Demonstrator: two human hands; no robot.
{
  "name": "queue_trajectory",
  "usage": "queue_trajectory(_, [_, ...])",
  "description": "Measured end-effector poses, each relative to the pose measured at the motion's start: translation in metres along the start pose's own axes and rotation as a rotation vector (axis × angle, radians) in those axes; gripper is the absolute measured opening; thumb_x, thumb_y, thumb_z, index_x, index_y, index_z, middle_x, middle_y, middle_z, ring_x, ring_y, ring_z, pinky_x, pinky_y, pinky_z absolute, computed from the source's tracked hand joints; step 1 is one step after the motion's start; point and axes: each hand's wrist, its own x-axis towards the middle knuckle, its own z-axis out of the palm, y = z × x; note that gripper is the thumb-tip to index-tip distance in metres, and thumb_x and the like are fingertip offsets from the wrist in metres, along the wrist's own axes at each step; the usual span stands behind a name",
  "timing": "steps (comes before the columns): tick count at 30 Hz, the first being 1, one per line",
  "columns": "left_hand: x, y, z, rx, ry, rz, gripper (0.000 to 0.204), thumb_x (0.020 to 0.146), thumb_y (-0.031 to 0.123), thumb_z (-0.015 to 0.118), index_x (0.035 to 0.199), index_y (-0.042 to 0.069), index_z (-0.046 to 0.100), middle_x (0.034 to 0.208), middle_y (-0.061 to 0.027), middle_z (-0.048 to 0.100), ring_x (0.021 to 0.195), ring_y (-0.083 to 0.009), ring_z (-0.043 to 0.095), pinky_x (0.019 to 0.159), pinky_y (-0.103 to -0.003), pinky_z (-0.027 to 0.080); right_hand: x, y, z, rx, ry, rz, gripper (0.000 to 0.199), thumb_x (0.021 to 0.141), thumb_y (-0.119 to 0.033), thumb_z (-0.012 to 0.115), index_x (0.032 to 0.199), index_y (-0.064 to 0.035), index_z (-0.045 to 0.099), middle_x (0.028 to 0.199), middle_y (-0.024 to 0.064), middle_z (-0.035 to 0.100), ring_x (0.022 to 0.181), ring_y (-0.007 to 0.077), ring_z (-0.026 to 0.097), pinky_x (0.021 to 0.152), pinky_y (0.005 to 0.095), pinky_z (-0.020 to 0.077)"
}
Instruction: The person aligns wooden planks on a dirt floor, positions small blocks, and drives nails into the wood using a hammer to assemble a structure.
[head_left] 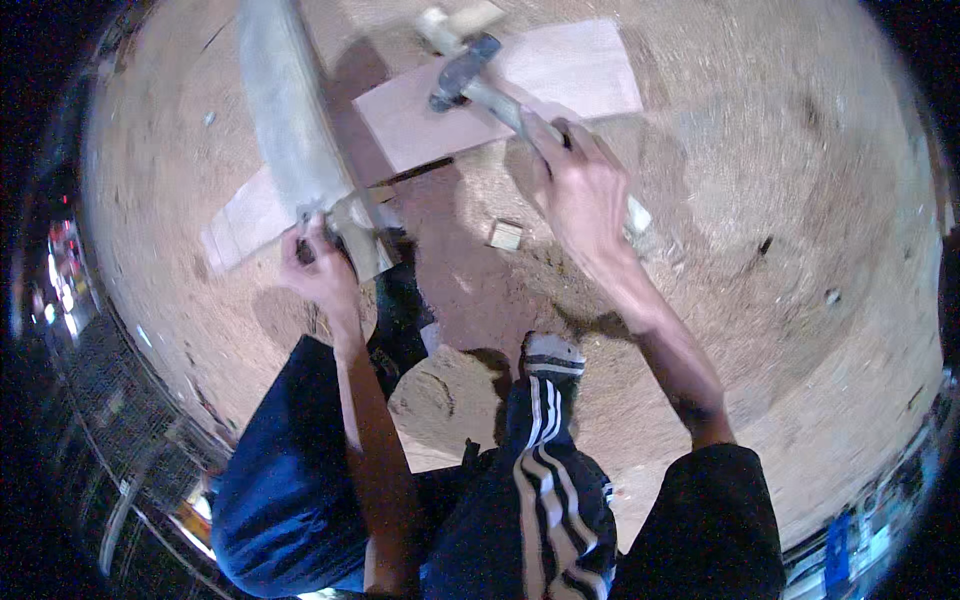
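My right hand [585, 190] is wrapped round the wooden handle of a hammer [467, 75]. Its dark head is over a pale flat board [570, 70] lying on the ground. My left hand [325, 270] is closed in a pinch at the near end of a long greyish board [285, 110], which stretches away at the far left. Whatever small thing is between those fingertips is too blurred to make out. A short wooden piece [362, 235] sits beside the left fingers. Under the long board, another pale board end [240, 220] sticks out to the left.
A small wood block [506, 235] lies on the sandy ground [780, 250] between my hands. Blurred wood scraps [455, 28] are beyond the hammer head. My sock-covered foot [553, 355] and striped trouser leg [548, 470] are close below. A rounded tan patch [440, 400] is left of the foot.
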Motion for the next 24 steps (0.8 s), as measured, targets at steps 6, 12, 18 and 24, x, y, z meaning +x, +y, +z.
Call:
queue_trajectory(6, [0.000, -0.019, -0.002, 0.152, -0.001, 0.003, 0.020, 0.100, 0.014, 0.064, 0.088, -0.001, 0.065, 0.085, -0.0061, 0.067, 0.081, -0.0110, 0.058, 0.074, -0.026, 0.045, -0.041, -0.028, 0.010, 0.336, 0.156, 0.114, 0.045, 0.086, -0.002, 0.065, 0.131, -0.0042, 0.064, 0.141, 0.0207, 0.044, 0.116, 0.0402, 0.052, 0.096, 0.0463, 0.0459])
queue_trajectory(12, [0.005, -0.019, -0.008, 0.232, -0.036, 0.089, 0.028, 0.103, 0.022, 0.062, 0.085, 0.001, 0.062, 0.082, -0.0034, 0.061, 0.076, -0.0107, 0.052, 0.072, -0.028, 0.044, -0.078, -0.080, 0.108, 1.206, -0.535, 0.470, 0.033, 0.099, -0.011, 0.059, 0.130, -0.0011, 0.059, 0.100, 0.0194, 0.067, 0.087, 0.0321, 0.065, 0.081, 0.0396, 0.0512])
queue_trajectory(18, [0.010, -0.028, -0.026, 0.202, -0.114, 0.020, 0.030, 0.104, 0.026, 0.061, 0.088, 0.001, 0.063, 0.090, -0.0077, 0.066, 0.082, -0.0130, 0.059, 0.077, -0.030, 0.050, -0.075, -0.148, 0.124, 1.763, -0.489, 0.720, 0.039, 0.100, -0.023, 0.061, 0.126, 0.0048, 0.053, 0.092, 0.0302, 0.068, 0.086, 0.0408, 0.071, 0.073, 0.0425, 0.0543])
queue_trajectory(24, [0.006, -0.017, -0.014, 0.048, -0.023, -0.059, 0.029, 0.104, 0.029, 0.061, 0.100, 0.000, 0.060, 0.115, -0.0195, 0.067, 0.103, -0.0229, 0.066, 0.090, -0.039, 0.059, -0.081, -0.175, 0.126, 1.367, -0.301, 0.542, 0.036, 0.092, -0.012, 0.063, 0.120, 0.0064, 0.048, 0.072, 0.0249, 0.062, 0.067, 0.0421, 0.068, 0.060, 0.0499, 0.0537])
